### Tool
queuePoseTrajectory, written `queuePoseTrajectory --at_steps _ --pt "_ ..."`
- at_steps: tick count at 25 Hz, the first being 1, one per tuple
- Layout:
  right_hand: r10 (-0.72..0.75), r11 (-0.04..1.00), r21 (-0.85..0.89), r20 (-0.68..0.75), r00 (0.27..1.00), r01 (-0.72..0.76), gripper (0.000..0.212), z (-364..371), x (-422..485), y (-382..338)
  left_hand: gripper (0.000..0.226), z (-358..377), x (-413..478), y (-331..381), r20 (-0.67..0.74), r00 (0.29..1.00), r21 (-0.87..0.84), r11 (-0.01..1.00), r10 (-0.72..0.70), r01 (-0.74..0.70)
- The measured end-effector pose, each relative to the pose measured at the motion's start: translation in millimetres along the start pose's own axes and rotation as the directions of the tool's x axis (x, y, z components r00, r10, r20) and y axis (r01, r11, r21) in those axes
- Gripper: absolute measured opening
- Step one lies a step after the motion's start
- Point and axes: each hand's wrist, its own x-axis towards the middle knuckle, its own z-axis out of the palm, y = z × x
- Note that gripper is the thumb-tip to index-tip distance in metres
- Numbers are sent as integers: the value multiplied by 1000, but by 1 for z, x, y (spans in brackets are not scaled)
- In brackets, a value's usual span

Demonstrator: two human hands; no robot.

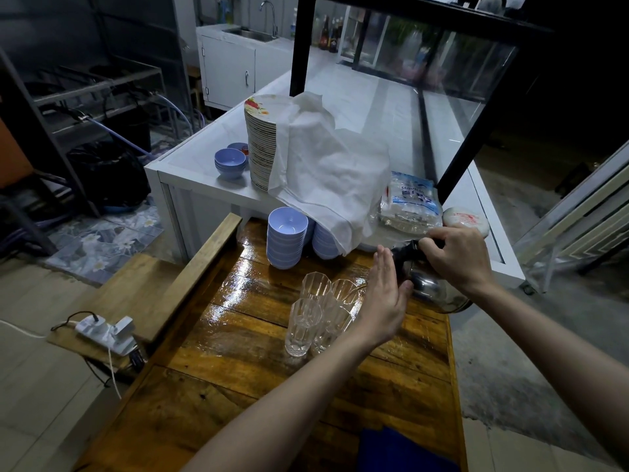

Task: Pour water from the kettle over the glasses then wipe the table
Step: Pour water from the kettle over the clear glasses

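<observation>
Kettle (435, 294) gripped by its handle in the right hand (456, 257), left hand (384, 301) spread flat against it, beside glasses (316, 315).

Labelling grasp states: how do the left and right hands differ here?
1. The left hand is flat with straight fingers; the right hand is curled.
2. The left hand holds nothing, its thumb at the kettle body; the right hand grips the black handle.
3. The left hand is beside the glasses; the right hand is farther from them.
Shared: both are at the kettle.
</observation>
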Motion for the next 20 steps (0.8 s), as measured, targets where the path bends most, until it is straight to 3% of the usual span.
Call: queuePoseTrajectory --at_steps 6,11,15,17,20 --pt "307 945 125 -15 952 -303 42 3 -27 6 63 -1 9 -2 84 996 98 995 5 -13" --pt "652 722 298 9 758 -624 39 12 -60 12 59 -1 14 1 175 983 192 977 57 -90" --pt "763 575 438 16 646 -691 36 16 -67 6 74 -8 18 10 126 984 233 960 129 -155" --pt "755 575 464 16 655 -674 36 17 -61 -2 85 -15 20 9 91 982 254 950 164 -183" --pt "669 664 436 17 743 -607 37 16 -42 -15 64 -28 19 0 26 986 247 954 167 -168"
